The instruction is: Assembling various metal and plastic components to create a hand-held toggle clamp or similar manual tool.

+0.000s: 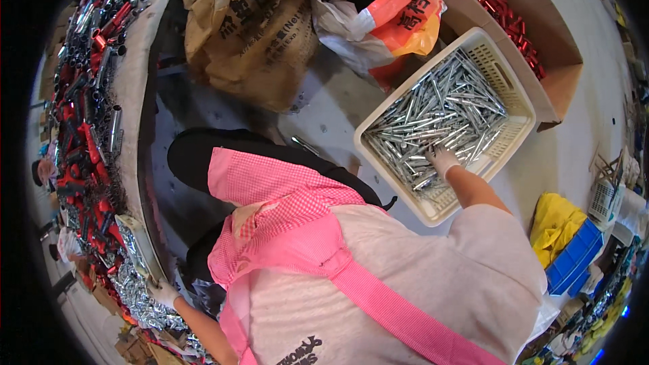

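A brown paper sack (253, 34) sat at the top middle of the frame. Next to it lay a white and orange bag (385, 10). A cardboard box (561, 61) with red tubes (507, 23) was at the upper right. A yellow cloth (554, 223) and a blue bin (574, 257) were at the lower right.

1. The right hand (443, 160), gloved in white, has its fingertips buried among the silver metal tubes (439, 111) in the white plastic crate (517, 105), so its grip cannot be told.
2. The left hand (162, 292) is small at the picture's lower left; whether it holds anything is unclear.
3. The cardboard box (561, 61) beyond the right hand hides most of its red tubes (507, 23).
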Demonstrator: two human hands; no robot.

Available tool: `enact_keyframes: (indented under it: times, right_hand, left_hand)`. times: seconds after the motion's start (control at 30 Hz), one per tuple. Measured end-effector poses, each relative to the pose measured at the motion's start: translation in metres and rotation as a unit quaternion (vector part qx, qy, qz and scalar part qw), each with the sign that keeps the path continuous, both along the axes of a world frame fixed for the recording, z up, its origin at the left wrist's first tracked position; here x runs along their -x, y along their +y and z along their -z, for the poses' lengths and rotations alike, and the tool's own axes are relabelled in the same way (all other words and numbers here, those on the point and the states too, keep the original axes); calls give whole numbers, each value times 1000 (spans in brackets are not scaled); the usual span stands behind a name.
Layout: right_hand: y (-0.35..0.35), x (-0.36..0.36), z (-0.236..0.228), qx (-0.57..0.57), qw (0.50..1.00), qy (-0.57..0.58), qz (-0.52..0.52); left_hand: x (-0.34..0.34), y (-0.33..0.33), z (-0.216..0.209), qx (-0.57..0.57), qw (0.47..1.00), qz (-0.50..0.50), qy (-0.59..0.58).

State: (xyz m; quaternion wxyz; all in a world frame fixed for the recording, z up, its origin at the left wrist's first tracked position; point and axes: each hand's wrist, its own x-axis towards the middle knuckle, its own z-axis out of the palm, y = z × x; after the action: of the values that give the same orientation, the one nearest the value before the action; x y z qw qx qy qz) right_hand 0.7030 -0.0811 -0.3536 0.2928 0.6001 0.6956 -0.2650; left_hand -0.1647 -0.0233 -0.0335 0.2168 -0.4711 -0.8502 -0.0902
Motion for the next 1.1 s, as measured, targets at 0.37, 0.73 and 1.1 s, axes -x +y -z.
enact_keyframes:
  times: [0.37,0.73,1.1]
  right_hand:
    - [25,-15,-14,103,993,52,8]
    - [36,-2,3,169,985,10,22]
    - [40,0,-44,179,983,-28,-30]
  left_hand:
    - [-15,4,-10,28,998,36,-38]
    - [-6,0,-3,-3,994,66,-82]
    - [22,8,16,-23,982,78,-170]
